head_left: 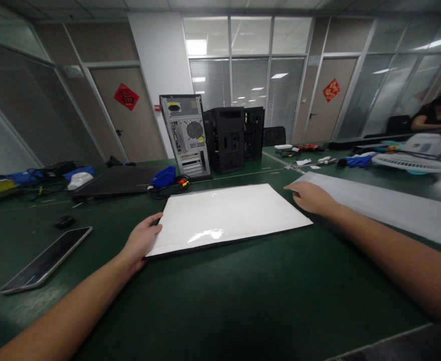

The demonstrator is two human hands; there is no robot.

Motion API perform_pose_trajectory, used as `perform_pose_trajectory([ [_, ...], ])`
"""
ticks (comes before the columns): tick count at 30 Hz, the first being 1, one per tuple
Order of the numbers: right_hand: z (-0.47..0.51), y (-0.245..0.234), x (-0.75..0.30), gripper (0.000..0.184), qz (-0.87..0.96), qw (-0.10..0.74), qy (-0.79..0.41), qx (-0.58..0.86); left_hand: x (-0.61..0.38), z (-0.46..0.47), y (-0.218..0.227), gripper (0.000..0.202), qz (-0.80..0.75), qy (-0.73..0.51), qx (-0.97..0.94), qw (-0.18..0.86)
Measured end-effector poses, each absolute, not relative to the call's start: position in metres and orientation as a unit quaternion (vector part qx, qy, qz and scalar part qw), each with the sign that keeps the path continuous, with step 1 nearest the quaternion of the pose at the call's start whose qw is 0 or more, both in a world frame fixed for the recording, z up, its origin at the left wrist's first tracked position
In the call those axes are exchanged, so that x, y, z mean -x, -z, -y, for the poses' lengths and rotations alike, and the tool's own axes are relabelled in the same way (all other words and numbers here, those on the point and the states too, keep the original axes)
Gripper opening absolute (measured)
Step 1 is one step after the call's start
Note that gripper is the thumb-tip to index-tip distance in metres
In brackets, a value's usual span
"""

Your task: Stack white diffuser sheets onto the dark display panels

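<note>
A flat white panel (228,215) with a glossy face and a thin black edge lies nearly level in front of me, above or on the green tabletop. My left hand (143,240) grips its left side, thumb on top and fingers partly hidden beneath. To the right, my right hand (310,197) is apart from the panel, with its fingers bent together at the left end of a long, whitish translucent sheet (393,203). That sheet runs off to the right behind my forearm, and its near left corner is hidden by the hand.
Computer cases (185,135) stand upright behind the panel. At left are a phone-like tablet (47,260), a mouse (64,221) and a dark flat panel (119,180). Blue gloves (359,159) and a white fan-like object (410,160) lie right. A person (436,115) sits beyond.
</note>
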State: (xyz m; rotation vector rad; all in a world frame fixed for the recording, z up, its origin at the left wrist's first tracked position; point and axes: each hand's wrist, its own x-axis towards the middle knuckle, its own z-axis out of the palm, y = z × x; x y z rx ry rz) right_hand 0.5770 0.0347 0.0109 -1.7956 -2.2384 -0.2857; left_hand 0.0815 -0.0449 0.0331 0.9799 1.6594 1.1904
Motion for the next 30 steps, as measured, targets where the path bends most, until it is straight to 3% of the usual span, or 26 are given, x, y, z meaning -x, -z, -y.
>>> perform_pose_trajectory([
  [3, -0.048, 0.003, -0.61, 0.059, 0.677, 0.11, 0.14, 0.714, -0.08, 0.044, -0.032, 0.058, -0.666, -0.476, -0.392, 0.42],
  [8, -0.062, 0.024, -0.641, 0.081, 0.536, 0.066, 0.044, 0.84, -0.075, 0.039, -0.025, 0.058, -0.66, -0.474, -0.403, 0.421],
  [16, -0.053, 0.014, -0.622, 0.054, 0.607, 0.058, 0.053, 0.791, -0.076, 0.042, -0.028, 0.063, -0.664, -0.466, -0.426, 0.401],
  [22, -0.036, -0.003, -0.594, 0.049, 0.582, 0.129, 0.069, 0.8, -0.077, 0.043, -0.029, 0.058, -0.657, -0.467, -0.413, 0.424],
  [30, -0.011, -0.014, -0.519, 0.047, 0.687, 0.207, 0.079, 0.692, -0.075, 0.04, -0.026, 0.055, -0.653, -0.47, -0.406, 0.434],
])
